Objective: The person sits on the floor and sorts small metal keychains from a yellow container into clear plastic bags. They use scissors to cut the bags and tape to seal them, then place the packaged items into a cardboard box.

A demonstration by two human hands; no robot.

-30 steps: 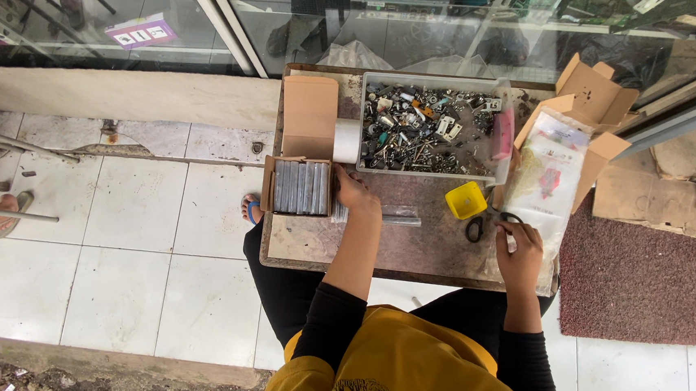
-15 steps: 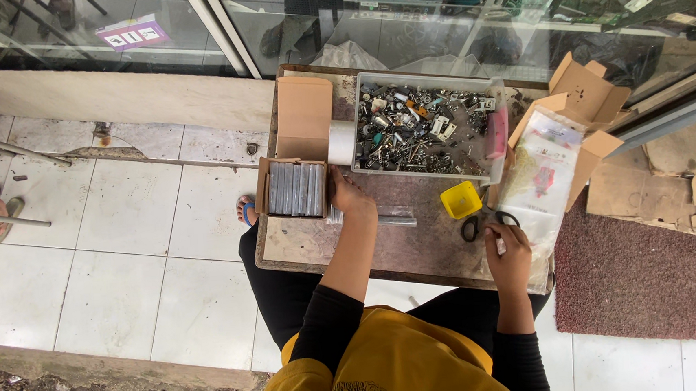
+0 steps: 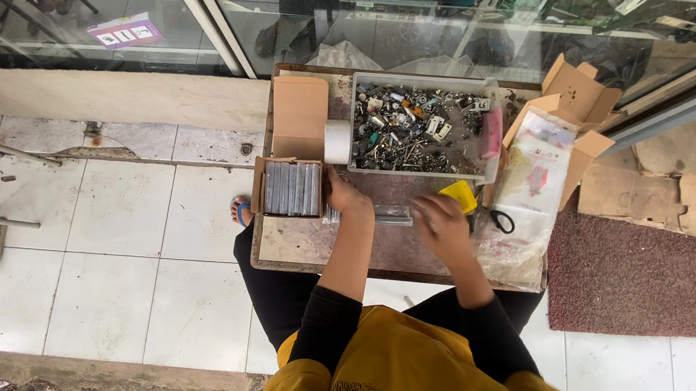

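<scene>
Left hand [image 3: 343, 194] closed on clear strip, just right of cardboard box [image 3: 289, 188] of grey pieces. Right hand [image 3: 441, 223] blurred, grip unclear, near yellow object [image 3: 458, 196] on surface [image 3: 302, 239].

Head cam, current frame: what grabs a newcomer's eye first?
The clear tray heaped with small metal and electronic parts, at the far middle of the small wooden table. Next, the open cardboard box packed with upright grey flat pieces at the table's left, with the left hand at its right edge. The right hand is blurred, beside a yellow object and scissors.
</scene>
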